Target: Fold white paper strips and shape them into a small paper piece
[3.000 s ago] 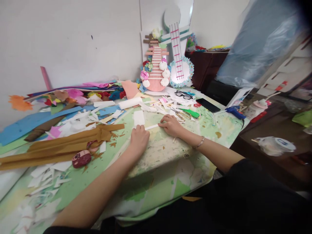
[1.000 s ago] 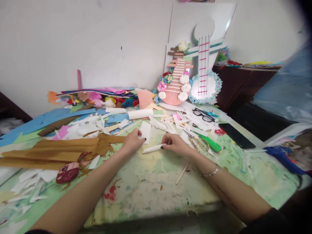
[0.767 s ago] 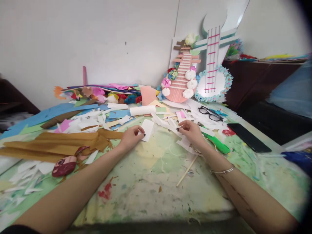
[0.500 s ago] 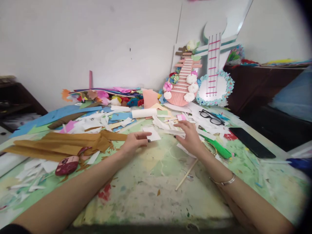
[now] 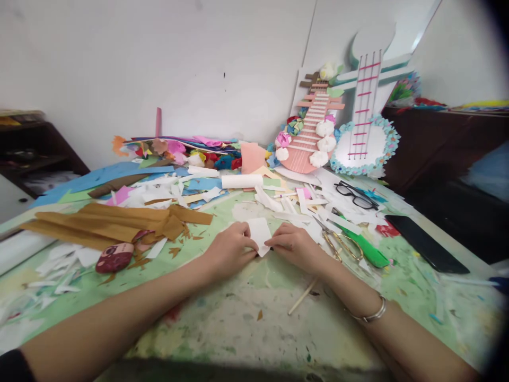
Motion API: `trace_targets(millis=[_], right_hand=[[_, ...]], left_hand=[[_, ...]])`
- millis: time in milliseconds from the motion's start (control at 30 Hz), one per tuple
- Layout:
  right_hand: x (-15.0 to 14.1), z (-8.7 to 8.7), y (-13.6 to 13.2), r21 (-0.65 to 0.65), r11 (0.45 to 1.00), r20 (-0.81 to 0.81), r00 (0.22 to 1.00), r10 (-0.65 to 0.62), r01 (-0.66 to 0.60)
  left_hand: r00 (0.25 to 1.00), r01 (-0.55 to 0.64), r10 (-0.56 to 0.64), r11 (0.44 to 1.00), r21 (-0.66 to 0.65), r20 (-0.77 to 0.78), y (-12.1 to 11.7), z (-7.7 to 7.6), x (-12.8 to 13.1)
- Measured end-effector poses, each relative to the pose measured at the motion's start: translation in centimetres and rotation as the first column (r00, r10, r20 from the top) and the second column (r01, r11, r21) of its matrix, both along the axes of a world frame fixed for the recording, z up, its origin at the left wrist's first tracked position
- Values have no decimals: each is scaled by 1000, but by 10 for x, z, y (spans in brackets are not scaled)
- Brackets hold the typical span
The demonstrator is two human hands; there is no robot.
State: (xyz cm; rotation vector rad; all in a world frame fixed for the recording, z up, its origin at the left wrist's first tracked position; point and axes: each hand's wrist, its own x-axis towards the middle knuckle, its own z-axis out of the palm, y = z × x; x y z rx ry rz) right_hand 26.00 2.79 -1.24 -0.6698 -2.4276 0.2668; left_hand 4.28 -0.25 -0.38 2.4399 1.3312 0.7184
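Observation:
A small white paper rectangle (image 5: pixel 259 232) lies on the paint-stained green table (image 5: pixel 246 318), gripped at its near edge from both sides. My left hand (image 5: pixel 229 250) pinches its left corner with curled fingers. My right hand (image 5: pixel 293 246), with a silver bangle on the wrist, pinches the right corner. The two hands nearly touch at the paper's near edge. A thin wooden stick (image 5: pixel 302 296) lies on the table just below my right wrist.
Gold-handled scissors (image 5: pixel 338 244) and a green utility knife (image 5: pixel 368 254) lie to the right, then glasses (image 5: pixel 355 194) and a black phone (image 5: pixel 427 243). Brown crepe paper (image 5: pixel 115 223) and white scraps lie left. Paper guitar models (image 5: pixel 318 132) lean on the wall.
My right hand dropped the rolled white strip among the scraps and came back. Both hands drew the white rectangle nearer and now pinch it together. The camera view shifted left.

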Motion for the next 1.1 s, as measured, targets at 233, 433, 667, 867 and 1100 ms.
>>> trace_targets(millis=[233, 433, 667, 867, 1100], right_hand=[[-1, 8, -6, -63, 993, 34, 994, 103, -100], [2, 12, -7, -245, 960, 82, 984, 158, -133], [2, 12, -4, -389, 909, 58, 980, 189, -152], [-1, 16, -8, -405, 895, 45, 974, 221, -185], [-4, 15, -9, -436, 889, 67, 980, 189, -142]], left_hand=[[937, 340, -347, 933, 118, 44, 0, 0, -9], [898, 429, -417, 901, -67, 138, 11, -2, -20], [879, 473, -410, 820, -323, 245, 18, 2, -25], [881, 472, -421, 812, -343, 215, 19, 4, -24], [887, 458, -405, 835, -305, 223, 17, 2, -21]])
